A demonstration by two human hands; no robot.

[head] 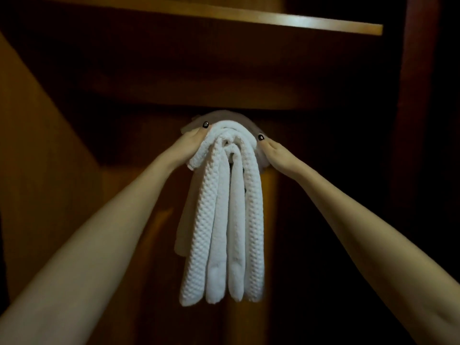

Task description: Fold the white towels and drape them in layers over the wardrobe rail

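Folded white waffle-weave towels [224,220] hang in nested layers in the middle of a dark wooden wardrobe, their looped ends pointing down. The rail itself is hidden under the cloth. My left hand [193,143] grips the left side of the towels at the top, thumb with a dark nail on the outer layer. On the right side of the top fold, my right hand [272,151] holds the outer layer in the same way. Both arms reach up and forward from the bottom corners.
A wooden shelf [249,19] runs across above the towels. The wardrobe's side panels [37,145] close in at left and right, and its dark back wall [323,220] stands behind the towels.
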